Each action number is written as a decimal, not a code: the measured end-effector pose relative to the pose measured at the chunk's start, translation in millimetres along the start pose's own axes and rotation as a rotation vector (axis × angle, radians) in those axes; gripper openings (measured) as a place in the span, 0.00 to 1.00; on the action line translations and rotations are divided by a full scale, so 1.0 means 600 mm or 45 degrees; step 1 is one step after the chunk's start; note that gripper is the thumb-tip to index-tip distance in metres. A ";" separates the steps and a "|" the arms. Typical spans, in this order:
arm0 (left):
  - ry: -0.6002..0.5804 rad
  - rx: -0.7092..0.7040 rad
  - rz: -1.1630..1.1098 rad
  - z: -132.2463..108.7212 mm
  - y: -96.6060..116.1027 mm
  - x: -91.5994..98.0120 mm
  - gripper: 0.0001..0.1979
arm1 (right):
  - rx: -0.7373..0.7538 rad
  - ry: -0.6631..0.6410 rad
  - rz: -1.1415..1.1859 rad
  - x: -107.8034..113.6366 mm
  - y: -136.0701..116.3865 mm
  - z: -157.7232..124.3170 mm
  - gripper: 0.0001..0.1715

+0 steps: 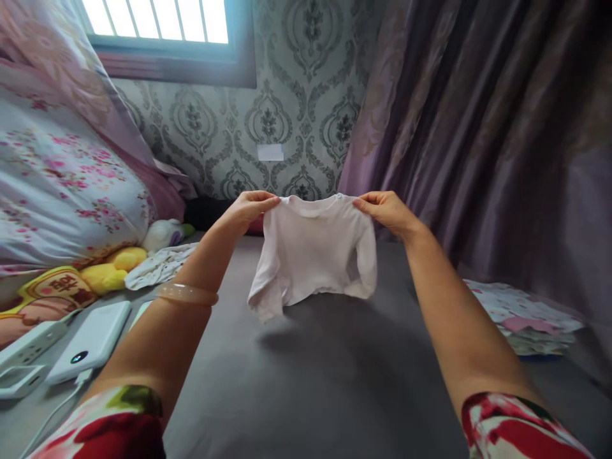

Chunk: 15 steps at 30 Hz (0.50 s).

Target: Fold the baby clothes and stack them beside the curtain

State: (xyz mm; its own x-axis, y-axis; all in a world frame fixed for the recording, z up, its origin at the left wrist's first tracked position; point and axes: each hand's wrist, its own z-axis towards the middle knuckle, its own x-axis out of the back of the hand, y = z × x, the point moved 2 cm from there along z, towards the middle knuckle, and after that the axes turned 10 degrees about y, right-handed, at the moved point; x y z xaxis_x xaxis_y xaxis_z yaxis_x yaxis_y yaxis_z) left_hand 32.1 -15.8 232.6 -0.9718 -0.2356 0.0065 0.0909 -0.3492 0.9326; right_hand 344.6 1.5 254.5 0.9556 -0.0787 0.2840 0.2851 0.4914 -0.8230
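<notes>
A small pale pink long-sleeved shirt (318,248) hangs spread out in the air over the grey bed sheet (306,382). My left hand (255,207) pinches its left shoulder between thumb and fingers. The other shoulder, close to the collar, is pinched by my right hand (385,210). Both sleeves droop at the sides, and a faint shadow falls on the sheet beneath the hem. Both my arms reach forward, stretched out.
At left lie a white power bank (90,344) with a cable, a power strip (36,344), yellow plush toys (109,271) and a crumpled patterned cloth (160,264). Folded clothes (530,319) are stacked at right, beside the purple curtain (468,140). Behind stands a papered wall (306,95).
</notes>
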 end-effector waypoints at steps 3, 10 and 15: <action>0.042 -0.011 0.007 0.007 -0.012 -0.004 0.18 | 0.038 0.056 -0.018 -0.003 0.017 0.008 0.23; -0.008 0.052 -0.116 -0.008 -0.002 -0.003 0.16 | -0.001 0.001 0.065 0.010 0.012 -0.006 0.24; -0.074 -0.064 -0.069 -0.019 0.033 0.004 0.21 | -0.098 -0.141 0.155 0.028 -0.015 -0.023 0.27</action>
State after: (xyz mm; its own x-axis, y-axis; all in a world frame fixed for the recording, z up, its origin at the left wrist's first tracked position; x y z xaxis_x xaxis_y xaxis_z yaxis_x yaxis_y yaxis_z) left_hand 34.0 -33.4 247.1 -0.9865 -0.1624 -0.0215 0.0469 -0.4058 0.9127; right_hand 359.2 -16.3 260.0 0.9705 0.0751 0.2289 0.1768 0.4232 -0.8886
